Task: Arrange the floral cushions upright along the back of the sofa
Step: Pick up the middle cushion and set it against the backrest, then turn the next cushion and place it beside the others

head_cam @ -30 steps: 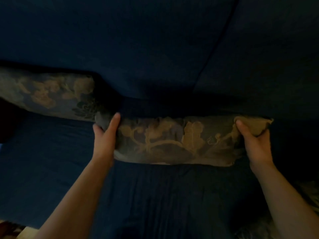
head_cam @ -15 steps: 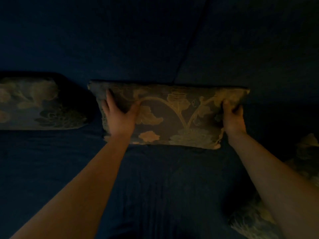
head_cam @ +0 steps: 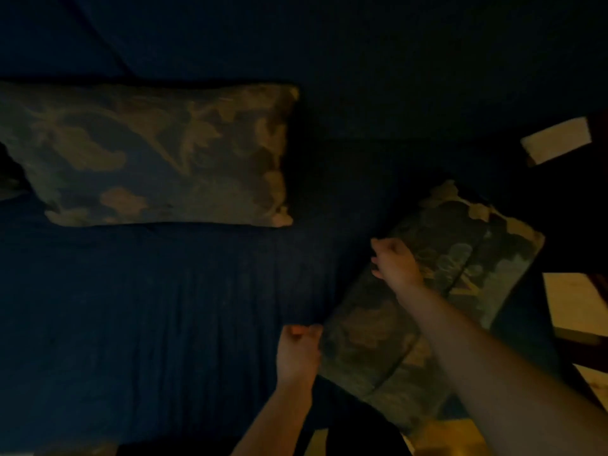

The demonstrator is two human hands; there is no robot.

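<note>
Both hands pinched the edge of a floral cushion (head_cam: pixel 437 301) lying slanted on the sofa seat (head_cam: pixel 164 307): left hand (head_cam: pixel 297 353) low, right hand (head_cam: pixel 396 263) higher. Another cushion (head_cam: pixel 158 153) stood against the sofa back.

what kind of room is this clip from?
Probably a dimly lit living room. A dark blue fabric sofa fills the view, one floral patterned cushion stands against its back, and both hands reach a second floral cushion lying on the seat.
</note>
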